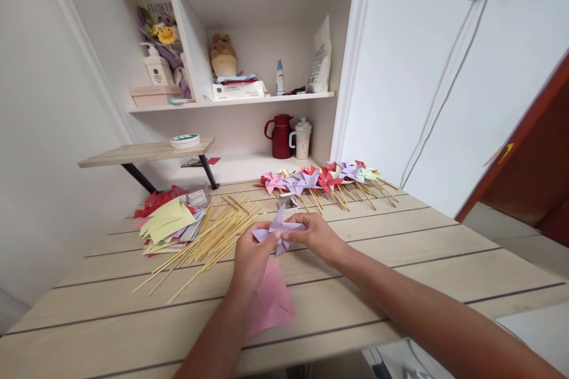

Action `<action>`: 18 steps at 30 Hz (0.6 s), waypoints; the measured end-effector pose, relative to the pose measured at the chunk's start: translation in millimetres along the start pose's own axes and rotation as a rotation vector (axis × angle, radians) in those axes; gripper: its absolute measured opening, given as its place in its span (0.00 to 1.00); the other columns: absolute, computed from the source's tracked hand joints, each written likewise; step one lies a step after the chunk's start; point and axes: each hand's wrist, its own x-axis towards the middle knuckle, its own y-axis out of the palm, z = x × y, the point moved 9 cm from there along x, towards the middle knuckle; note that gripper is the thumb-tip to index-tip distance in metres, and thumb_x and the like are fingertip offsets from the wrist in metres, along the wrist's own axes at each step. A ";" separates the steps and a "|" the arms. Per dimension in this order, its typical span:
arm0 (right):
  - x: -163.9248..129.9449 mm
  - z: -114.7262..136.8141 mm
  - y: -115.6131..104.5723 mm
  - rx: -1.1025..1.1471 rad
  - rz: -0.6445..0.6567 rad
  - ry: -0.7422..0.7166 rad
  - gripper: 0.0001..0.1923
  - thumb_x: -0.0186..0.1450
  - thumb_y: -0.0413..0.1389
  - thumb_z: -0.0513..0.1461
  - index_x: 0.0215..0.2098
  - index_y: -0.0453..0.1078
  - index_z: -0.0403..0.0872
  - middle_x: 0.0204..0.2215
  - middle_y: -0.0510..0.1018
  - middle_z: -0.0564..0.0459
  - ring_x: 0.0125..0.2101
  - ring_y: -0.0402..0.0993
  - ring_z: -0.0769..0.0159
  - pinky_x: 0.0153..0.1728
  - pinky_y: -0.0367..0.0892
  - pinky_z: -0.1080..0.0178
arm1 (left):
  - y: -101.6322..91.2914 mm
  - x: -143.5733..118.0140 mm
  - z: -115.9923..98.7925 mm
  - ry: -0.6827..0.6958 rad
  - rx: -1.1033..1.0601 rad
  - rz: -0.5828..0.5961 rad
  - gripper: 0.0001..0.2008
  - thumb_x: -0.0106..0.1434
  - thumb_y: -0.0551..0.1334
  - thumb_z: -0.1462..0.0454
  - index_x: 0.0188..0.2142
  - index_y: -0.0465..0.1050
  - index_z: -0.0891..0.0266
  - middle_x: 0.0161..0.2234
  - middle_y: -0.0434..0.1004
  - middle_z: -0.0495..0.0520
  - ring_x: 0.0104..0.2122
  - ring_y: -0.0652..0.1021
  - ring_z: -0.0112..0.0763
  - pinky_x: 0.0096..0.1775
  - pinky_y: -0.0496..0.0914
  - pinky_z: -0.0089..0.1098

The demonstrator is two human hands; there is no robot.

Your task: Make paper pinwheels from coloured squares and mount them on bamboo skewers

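Both hands hold a lilac paper pinwheel (278,227) just above the wooden table (400,260). My left hand (251,260) pinches its near left side, and my right hand (316,235) grips its right side. A pink sheet of paper (270,301) lies on the table under my left wrist. To the left, a loose pile of wooden sticks (208,237) fans out across the boards.
A stack of coloured paper squares (166,222) sits at the left. A row of finished pinwheels on sticks (324,180) lies at the back. Behind are shelves with a red jug (281,136), a cup (302,138) and a small wooden stand (142,153).
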 end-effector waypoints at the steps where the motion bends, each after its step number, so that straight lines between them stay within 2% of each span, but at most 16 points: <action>1: 2.0 -0.5 0.3 0.014 0.010 0.014 0.13 0.50 0.68 0.44 0.24 0.71 0.45 0.21 0.71 0.58 0.25 0.64 0.69 0.31 0.57 0.64 | 0.2 3.6 0.3 -0.036 -0.025 0.030 0.17 0.47 0.75 0.63 0.38 0.80 0.63 0.32 0.83 0.54 0.32 0.79 0.32 0.38 0.71 0.30; 3: 7.7 3.0 -1.4 0.030 0.011 0.026 0.12 0.49 0.68 0.42 0.24 0.72 0.45 0.21 0.72 0.59 0.25 0.64 0.69 0.31 0.57 0.64 | 0.1 14.7 -0.6 -0.137 -0.073 0.093 0.20 0.45 0.77 0.65 0.39 0.80 0.63 0.35 0.83 0.56 0.35 0.80 0.32 0.41 0.72 0.31; 5: 15.5 11.7 -5.1 0.040 0.002 0.027 0.12 0.47 0.69 0.41 0.25 0.73 0.45 0.21 0.72 0.59 0.25 0.64 0.69 0.31 0.57 0.64 | 3.3 30.4 -6.1 -0.232 -0.086 0.204 0.21 0.44 0.78 0.64 0.40 0.80 0.63 0.38 0.83 0.58 0.37 0.80 0.34 0.42 0.73 0.32; 7: 24.6 23.5 -7.8 0.069 0.020 0.015 0.11 0.46 0.68 0.40 0.27 0.75 0.45 0.23 0.76 0.57 0.26 0.67 0.67 0.33 0.60 0.63 | 3.0 51.8 -20.4 -0.224 -0.050 0.290 0.23 0.45 0.79 0.64 0.41 0.80 0.63 0.40 0.82 0.60 0.38 0.80 0.34 0.41 0.73 0.32; 9: 33.2 33.3 -15.8 0.103 -0.004 -0.002 0.13 0.46 0.69 0.40 0.29 0.77 0.45 0.26 0.79 0.54 0.30 0.71 0.64 0.39 0.62 0.61 | -9.3 77.2 -33.2 -0.166 -0.026 0.242 0.21 0.48 0.78 0.60 0.42 0.81 0.62 0.40 0.81 0.59 0.36 0.79 0.32 0.38 0.73 0.31; 11: 39.0 37.7 -27.5 0.137 -0.049 -0.022 0.14 0.45 0.70 0.41 0.29 0.77 0.45 0.27 0.81 0.53 0.33 0.73 0.62 0.42 0.63 0.60 | -32.5 99.3 -42.8 -0.039 -0.022 0.075 0.19 0.52 0.75 0.54 0.40 0.81 0.62 0.39 0.81 0.58 0.35 0.78 0.30 0.36 0.72 0.29; 12: 40.4 37.2 -33.7 0.146 -0.072 -0.027 0.14 0.45 0.70 0.42 0.28 0.77 0.45 0.27 0.80 0.52 0.33 0.73 0.62 0.43 0.63 0.59 | -43.0 105.9 -44.3 0.032 0.000 0.002 0.21 0.54 0.73 0.50 0.40 0.81 0.62 0.39 0.81 0.58 0.36 0.78 0.30 0.37 0.72 0.29; 14: 40.0 31.8 -44.6 0.132 -0.103 -0.022 0.15 0.45 0.70 0.43 0.28 0.77 0.45 0.27 0.80 0.53 0.32 0.72 0.63 0.43 0.63 0.59 | -54.8 110.3 -39.0 0.149 0.084 -0.059 0.26 0.56 0.68 0.43 0.41 0.81 0.62 0.42 0.81 0.59 0.40 0.79 0.34 0.42 0.72 0.32; 18: 31.3 18.6 -54.4 0.035 -0.094 0.019 0.13 0.45 0.69 0.41 0.26 0.77 0.44 0.26 0.79 0.53 0.30 0.71 0.63 0.42 0.62 0.60 | -45.1 96.6 -9.7 0.207 0.275 0.082 0.33 0.58 0.61 0.36 0.43 0.81 0.62 0.48 0.80 0.63 0.50 0.77 0.46 0.55 0.68 0.45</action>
